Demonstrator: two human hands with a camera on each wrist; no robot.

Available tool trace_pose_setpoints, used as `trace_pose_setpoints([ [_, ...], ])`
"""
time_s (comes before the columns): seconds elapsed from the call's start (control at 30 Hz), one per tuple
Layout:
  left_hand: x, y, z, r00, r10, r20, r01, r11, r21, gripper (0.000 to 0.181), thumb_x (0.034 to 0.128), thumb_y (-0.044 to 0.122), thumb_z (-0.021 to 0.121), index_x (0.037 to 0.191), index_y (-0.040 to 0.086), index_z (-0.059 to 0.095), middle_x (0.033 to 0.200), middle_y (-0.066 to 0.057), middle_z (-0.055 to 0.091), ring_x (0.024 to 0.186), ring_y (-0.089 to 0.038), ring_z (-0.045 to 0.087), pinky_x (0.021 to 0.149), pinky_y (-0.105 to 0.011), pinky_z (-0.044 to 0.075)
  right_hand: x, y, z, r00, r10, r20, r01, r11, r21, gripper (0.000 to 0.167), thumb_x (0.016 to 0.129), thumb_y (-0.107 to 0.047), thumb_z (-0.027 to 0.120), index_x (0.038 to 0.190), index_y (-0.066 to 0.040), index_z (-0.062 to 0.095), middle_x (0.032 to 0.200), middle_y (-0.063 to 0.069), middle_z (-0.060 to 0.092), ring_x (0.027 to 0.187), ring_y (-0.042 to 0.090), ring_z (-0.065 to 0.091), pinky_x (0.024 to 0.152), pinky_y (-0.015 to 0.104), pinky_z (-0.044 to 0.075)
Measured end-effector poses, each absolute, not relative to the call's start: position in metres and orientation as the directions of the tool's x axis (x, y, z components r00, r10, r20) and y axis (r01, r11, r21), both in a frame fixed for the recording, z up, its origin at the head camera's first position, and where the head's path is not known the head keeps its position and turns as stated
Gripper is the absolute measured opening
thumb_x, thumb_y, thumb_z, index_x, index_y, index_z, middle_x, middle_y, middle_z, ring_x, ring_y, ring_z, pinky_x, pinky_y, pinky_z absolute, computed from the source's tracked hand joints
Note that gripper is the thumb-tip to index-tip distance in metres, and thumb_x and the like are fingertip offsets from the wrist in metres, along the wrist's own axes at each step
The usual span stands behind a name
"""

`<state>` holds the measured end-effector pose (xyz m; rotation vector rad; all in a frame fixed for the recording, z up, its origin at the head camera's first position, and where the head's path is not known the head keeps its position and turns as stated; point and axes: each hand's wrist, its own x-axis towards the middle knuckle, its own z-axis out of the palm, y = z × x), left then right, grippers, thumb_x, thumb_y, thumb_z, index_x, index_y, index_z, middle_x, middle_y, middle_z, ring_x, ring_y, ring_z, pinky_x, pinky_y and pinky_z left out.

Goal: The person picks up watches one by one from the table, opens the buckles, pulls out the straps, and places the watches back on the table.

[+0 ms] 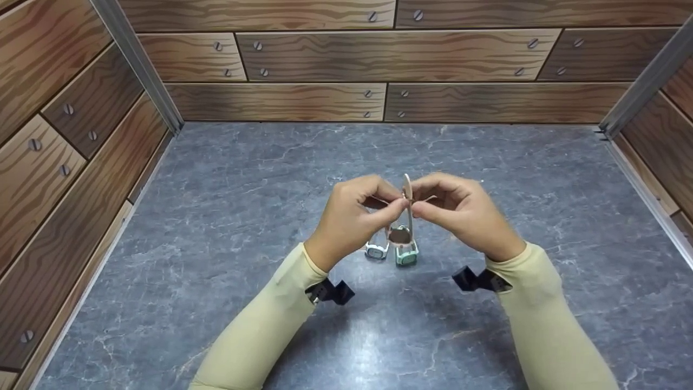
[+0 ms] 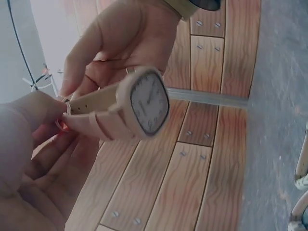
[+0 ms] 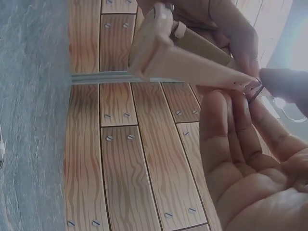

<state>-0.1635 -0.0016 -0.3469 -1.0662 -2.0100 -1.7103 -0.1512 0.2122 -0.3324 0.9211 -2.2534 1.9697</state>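
Note:
Both hands hold a pale pink wristwatch (image 1: 410, 219) above the table. Its square, rounded case with a numbered white dial (image 2: 150, 103) hangs lowest in the head view. My left hand (image 1: 360, 216) pinches the strap near its end between thumb and fingers. Opposite it, my right hand (image 1: 460, 214) pinches at the same strap ends. In the right wrist view, small holes show in the strap (image 3: 202, 67) beside the fingertips. A thin light strand sticks out by the right fingers; its kind is unclear. The fingers partly hide where the strap ends meet.
Below the hands, a white wristwatch (image 1: 376, 251) and a mint-green wristwatch (image 1: 407, 258) lie side by side on the grey marbled table (image 1: 243, 216). Wood-patterned walls (image 1: 314, 57) enclose the back and sides. A black wrist camera sits on each sleeve.

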Motion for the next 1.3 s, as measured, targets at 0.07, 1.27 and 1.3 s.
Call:
trace_pose_setpoints([
  [0.07,-0.1631,-0.0012,-0.347,-0.708,0.318,0.63,0.663,-0.006,0.748,0.009,0.093,0.002,0.074,0.084,0.002,0.071,0.087,-0.005,0.075,0.078,-0.011,0.07,0.069,-0.031,0.063,-0.1511,0.2105,-0.3334,-0.806,-0.426,0.411,-0.466,0.028,-0.884,0.024,0.095,0.008,0.068,0.119,0.006,0.069,0.11,0.015,0.069,0.098,0.021,0.07,0.088,0.031,0.059],
  [1.27,-0.1641,-0.0024,-0.3439,-0.778,0.269,0.568,0.58,-0.041,0.814,0.007,0.0932,0.007,0.077,0.089,0.002,0.074,0.092,-0.005,0.076,0.077,-0.012,0.072,0.07,-0.035,0.063,-0.1532,0.2084,-0.3385,-0.824,-0.318,0.469,-0.533,0.15,-0.833,0.012,0.094,0.007,0.07,0.102,0.001,0.076,0.09,0.009,0.07,0.075,0.012,0.064,0.064,0.021,0.052],
  [1.3,-0.1642,-0.0027,-0.3439,-0.776,0.262,0.573,0.583,-0.046,0.811,0.007,0.0932,0.007,0.077,0.089,0.002,0.074,0.092,-0.005,0.076,0.078,-0.012,0.072,0.07,-0.035,0.063,-0.1533,0.2085,-0.3386,-0.821,-0.322,0.471,-0.536,0.152,-0.831,0.012,0.094,0.007,0.07,0.102,0.0,0.076,0.091,0.009,0.071,0.075,0.012,0.064,0.064,0.021,0.053],
])
